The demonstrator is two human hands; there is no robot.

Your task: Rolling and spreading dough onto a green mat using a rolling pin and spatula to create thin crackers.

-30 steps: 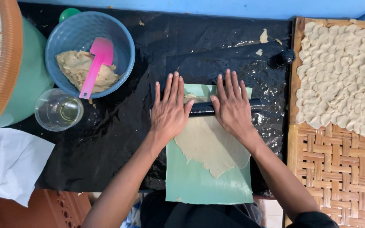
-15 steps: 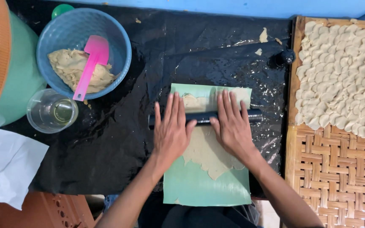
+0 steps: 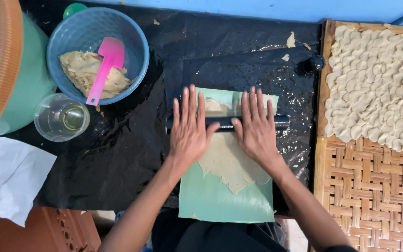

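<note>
My left hand (image 3: 189, 128) and my right hand (image 3: 256, 127) lie flat, fingers spread, on a dark rolling pin (image 3: 225, 123) that runs crosswise over a thin sheet of pale dough (image 3: 229, 161). The dough rests on a light green mat (image 3: 225, 200) laid on a wet black plastic sheet (image 3: 159, 74). Part of the dough shows above the pin, most of it below toward me. The palms press on the pin from above.
A blue bowl (image 3: 134, 51) at the upper left holds dough and a pink spatula (image 3: 103, 67). A clear glass (image 3: 61, 116) stands beside it. A woven tray (image 3: 374, 186) on the right carries several small dough rounds (image 3: 378, 79). White paper (image 3: 5, 179) lies at the left.
Both hands and the rolling pin have slid toward me along the dough, then slightly away again. The dough sheet looks a little longer.
</note>
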